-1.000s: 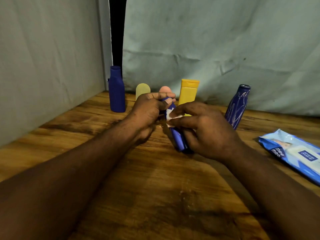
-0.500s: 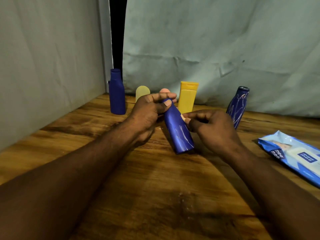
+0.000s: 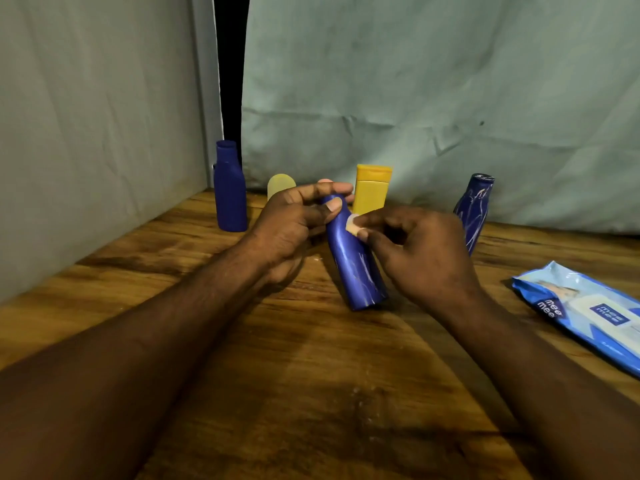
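Note:
A blue bottle point(image 3: 356, 268) with pale scratch marks stands tilted on the wooden table point(image 3: 311, 375), its base on the wood and its neck leaning left. My left hand point(image 3: 294, 223) grips the neck, thumb across the front. My right hand point(image 3: 419, 251) pinches a small pale scrap point(image 3: 352, 224), perhaps a bit of label or wipe, against the bottle's shoulder.
Along the back stand a dark blue bottle point(image 3: 229, 192), a pale yellow rounded cap point(image 3: 280, 183), a yellow bottle point(image 3: 372, 190) and another scratched blue bottle point(image 3: 473, 209). A blue wipes pack point(image 3: 585, 313) lies at the right. Cloth walls close off the left and back.
My right hand came off the bottle's lower body, uncovering it, and now pinches a small scrap at the shoulder. The bottle stays tilted in my left hand.

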